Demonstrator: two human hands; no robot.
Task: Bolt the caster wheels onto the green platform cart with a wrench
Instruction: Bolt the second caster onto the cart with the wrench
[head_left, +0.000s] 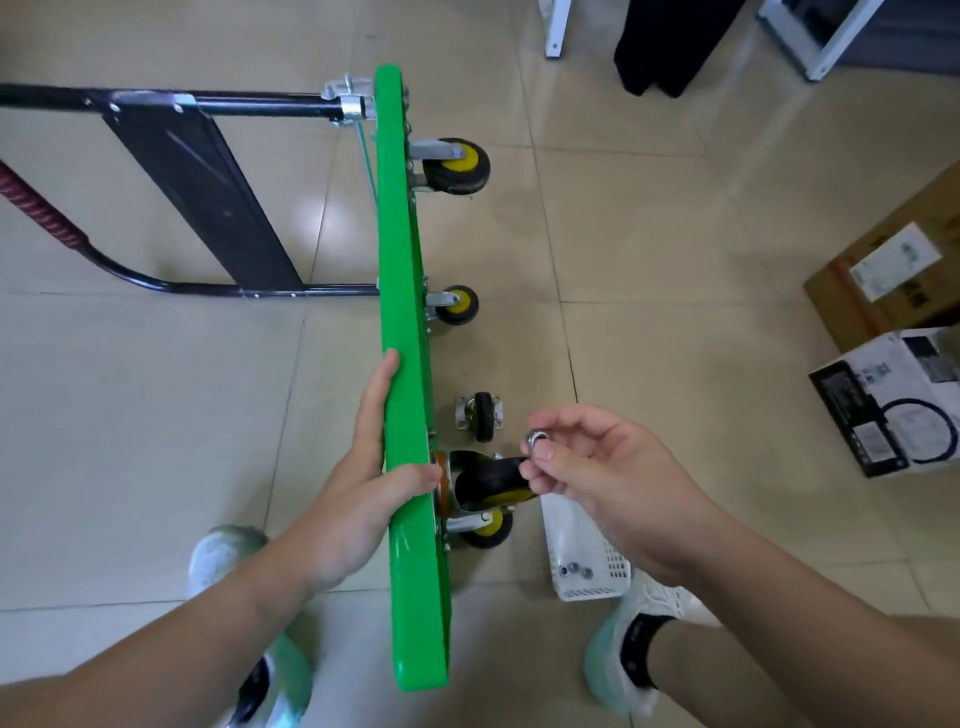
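Risk: tip-over and dropped nut while the cart stands on edge.
Green cart (410, 364) is upright on its long side on the floor (675, 260), handle folded out to the left, held only by the left hand (363, 499), whose fingers and thumb grip the top edge. If that grip slackens, the deck likely falls. Right hand (597, 478) pinches a small silver nut (535, 438) at the fingertips, above the near wheel (488, 499); a slip probably sends it rolling across the tiles. Three yellow-hub wheels look mounted on the underside. A fourth caster (480, 417) lies loose on the floor just beside the deck. White basket (587, 545) by the right foot holds spare nuts (574, 570). No wrench in view.
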